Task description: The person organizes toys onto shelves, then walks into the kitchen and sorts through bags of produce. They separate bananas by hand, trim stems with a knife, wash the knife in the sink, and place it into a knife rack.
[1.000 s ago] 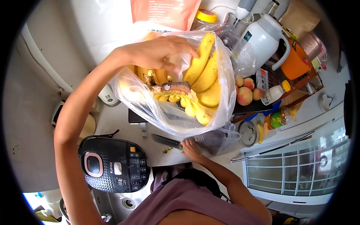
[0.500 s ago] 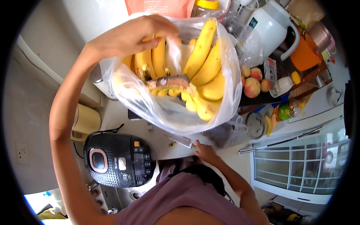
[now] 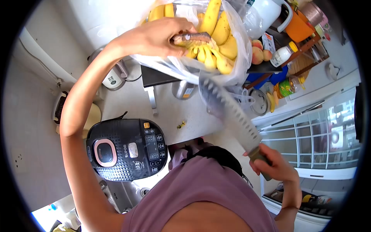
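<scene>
While the left hand [image 3: 164, 38] grips the bananas' stalk [image 3: 197, 37], the right hand [image 3: 272, 164] clutches a knife [image 3: 237, 116].
Blade points toward eleven o'clock; cooker [image 3: 127, 150] at eight.

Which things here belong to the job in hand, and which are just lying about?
In the job:
- knife, in the right hand
- bananas, gripped at the stem by the left hand
- plastic bag around them

Apparently just lying about:
- rice cooker
- peaches
- white bottle with yellow cap
- oil bottle
</scene>
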Available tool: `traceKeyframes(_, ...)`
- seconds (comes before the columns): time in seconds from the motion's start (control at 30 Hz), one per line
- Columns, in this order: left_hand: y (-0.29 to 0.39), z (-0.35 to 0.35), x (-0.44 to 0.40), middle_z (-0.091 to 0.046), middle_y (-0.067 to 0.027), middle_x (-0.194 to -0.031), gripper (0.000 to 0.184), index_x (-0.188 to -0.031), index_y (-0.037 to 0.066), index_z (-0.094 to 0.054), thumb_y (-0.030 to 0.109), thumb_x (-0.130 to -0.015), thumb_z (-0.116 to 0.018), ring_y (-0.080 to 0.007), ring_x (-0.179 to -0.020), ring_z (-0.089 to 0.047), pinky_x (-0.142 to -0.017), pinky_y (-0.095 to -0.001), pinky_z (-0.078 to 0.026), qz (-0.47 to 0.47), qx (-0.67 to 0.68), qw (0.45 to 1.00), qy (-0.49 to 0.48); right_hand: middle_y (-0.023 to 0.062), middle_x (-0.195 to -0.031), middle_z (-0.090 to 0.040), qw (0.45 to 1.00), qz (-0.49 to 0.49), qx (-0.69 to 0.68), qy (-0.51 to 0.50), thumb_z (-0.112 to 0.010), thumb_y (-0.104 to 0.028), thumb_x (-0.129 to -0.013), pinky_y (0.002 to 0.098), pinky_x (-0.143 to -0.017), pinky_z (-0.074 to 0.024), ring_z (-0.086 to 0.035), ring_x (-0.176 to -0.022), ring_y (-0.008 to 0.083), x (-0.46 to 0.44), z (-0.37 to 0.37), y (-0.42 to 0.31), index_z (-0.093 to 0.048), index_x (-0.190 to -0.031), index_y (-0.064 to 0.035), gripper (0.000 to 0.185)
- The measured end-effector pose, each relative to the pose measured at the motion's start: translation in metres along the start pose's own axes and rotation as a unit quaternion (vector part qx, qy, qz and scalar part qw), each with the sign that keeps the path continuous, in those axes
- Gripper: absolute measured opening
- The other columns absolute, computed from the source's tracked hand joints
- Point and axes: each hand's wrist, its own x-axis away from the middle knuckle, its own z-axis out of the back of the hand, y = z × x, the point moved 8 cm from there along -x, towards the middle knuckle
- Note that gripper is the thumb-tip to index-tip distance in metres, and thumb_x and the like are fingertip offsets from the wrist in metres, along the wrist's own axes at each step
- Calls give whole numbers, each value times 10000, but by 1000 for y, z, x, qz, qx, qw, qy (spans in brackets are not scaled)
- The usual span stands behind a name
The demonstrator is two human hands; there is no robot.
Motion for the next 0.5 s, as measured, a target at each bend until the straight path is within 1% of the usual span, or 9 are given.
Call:
traceKeyframes(0.03, 2, 4, 0, -598, -114, -993, 408, -1140, -2, -545, 64, -767, -696, -220, -876, -583, -792, -336, -484, -36, -55, 997, 42, 25, -739, -570, 997, 32, -61, 24, -582, -99, -930, 239, -557, -435, -530, -602, 86, 4, -4, -12, -460, -1200, 17, 318)
traceKeyframes(0.07, -1, 5, -1, -600, -111, -987, 404, -1119, -10, -559, 47, -748, -708, -225, -877, -588, -801, -329, -485, -36, -60, 997, 40, 23, -754, -552, 992, -10, -113, 53, -548, -90, -935, 234, -580, -425, -513, -614, 78, 6, -12, -21, -431, -1161, 22, 277)
traceKeyframes(0.17, 0, 11, 6, -619, -101, -961, 366, -1095, -8, -598, 112, -780, -742, -198, -876, -592, -810, -324, -484, 27, 13, 999, 37, 25, -778, -546, 995, -19, -89, 42, -544, -112, -938, 224, -575, -425, -498, -616, 69, 4, -26, -27, -375, -1116, -1, 270)
traceKeyframes(0.2, 1, 11, 8, -619, -101, -961, 366, -1095, -8, -598, 112, -780, -742, -198, -876, -592, -810, -324, -484, 24, 13, 999, 36, 19, -766, -521, 997, 8, -40, 62, -531, -115, -942, 214, -532, -413, -474, -597, 60, -1, -28, -34, -320, -1073, -26, 264)
traceKeyframes(0.27, -2, 11, 12, -631, -107, -965, 381, -1098, -11, -607, 178, -802, -753, -192, -883, -596, -811, -316, -487, 35, 19, 998, 55, 16, -757, -509, 995, -3, -69, 74, -533, -121, -943, 216, -522, -410, -465, -598, 59, -8, -35, -39, -325, -1080, -30, 265)
traceKeyframes(0.33, -3, 12, 15, -635, -113, -961, 386, -1092, -17, -611, 194, -803, -755, -196, -873, -601, -807, -316, -491, 26, -3, 997, 78, 2, -728, -460, 989, -14, -117, 87, -516, -138, -957, 223, -517, -397, -430, -595, 57, -13, -39, -38, -343, -1109, -48, 248)
traceKeyframes(0.43, -1, 16, 18, -643, -120, -955, 399, -1081, -30, -616, 214, -800, -761, -201, -854, -610, -794, -315, -498, 24, -35, 993, 112, 0, -727, -440, 984, -1, -156, 86, -495, -150, -973, 221, -515, -386, -411, -589, 55, -25, -43, -39, -365, -1134, -43, 233)
traceKeyframes(0.47, -1, 17, 19, -647, -121, -952, 405, -1075, -38, -618, 219, -797, -765, -202, -843, -614, -785, -314, -503, 32, -46, 991, 121, -3, -730, -423, 985, 8, -147, 86, -474, -160, -988, 218, -508, -373, -382, -578, 56, -28, -43, -42, -397, -1183, -31, 246)
traceKeyframes(0.5, -2, 16, 20, -647, -121, -952, 405, -1075, -38, -618, 219, -797, -765, -202, -843, -614, -785, -314, -503, 30, -46, 991, 121, -3, -730, -423, 985, 8, -147, 88, -474, -160, -988, 218, -508, -373, -382, -578, 56, -30, -44, -44, -397, -1183, -31, 246)
